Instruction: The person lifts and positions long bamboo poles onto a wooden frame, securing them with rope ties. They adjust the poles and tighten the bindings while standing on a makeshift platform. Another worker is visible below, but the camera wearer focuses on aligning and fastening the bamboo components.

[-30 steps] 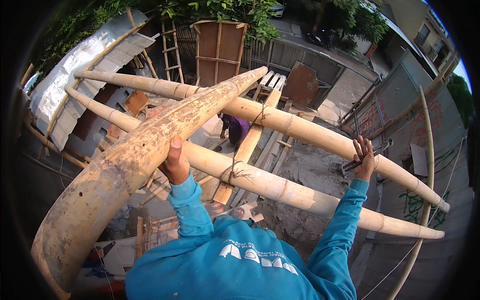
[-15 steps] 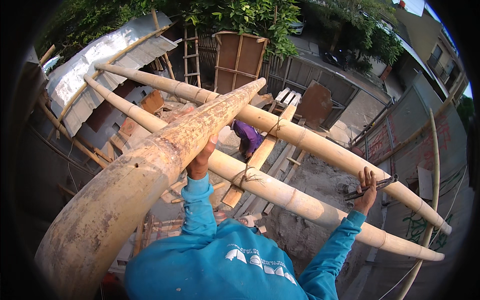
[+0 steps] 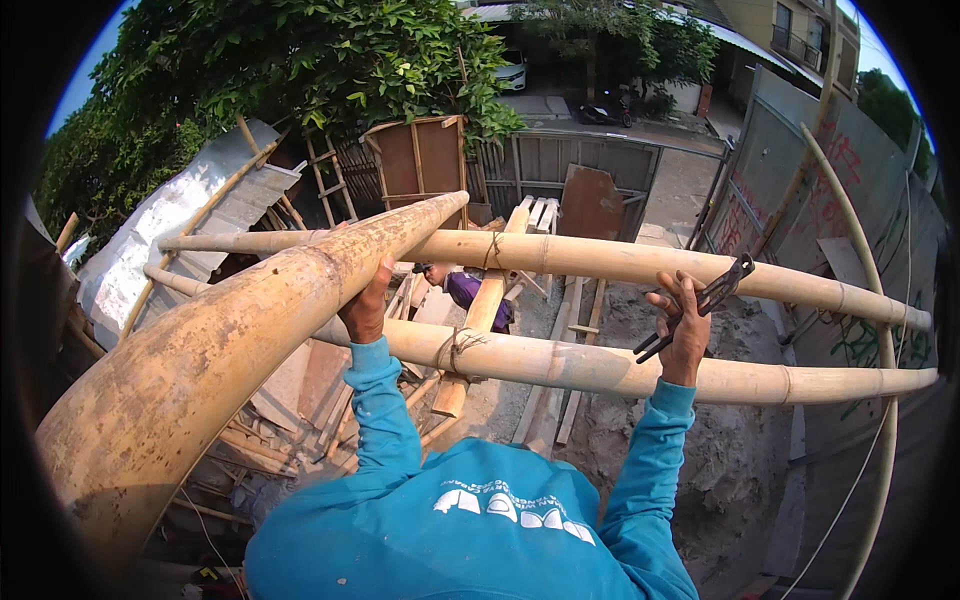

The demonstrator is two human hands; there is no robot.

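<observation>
A thick bamboo pole with brown blotches slants from the lower left toward the middle, very near. My left hand grips its right side from below, thumb up and the other fingers mostly hidden behind it. In my raised right hand are dark metal pincers, lying across the palm with the jaws to the upper right. This hand is in front of two long bamboo poles, the farther one and the nearer one. Dark ties bind a flat wooden plank across both.
Below, a person in purple bends beside the plank. Planks and boards lie on the ground. A thin upright pole meets the long poles at the right, near a metal fence. A metal roof stands at the left.
The view has turned, so the long poles look more level. My right hand has shifted left, its pincers tilting more steeply. My left hand keeps its grip on the thick pole.
</observation>
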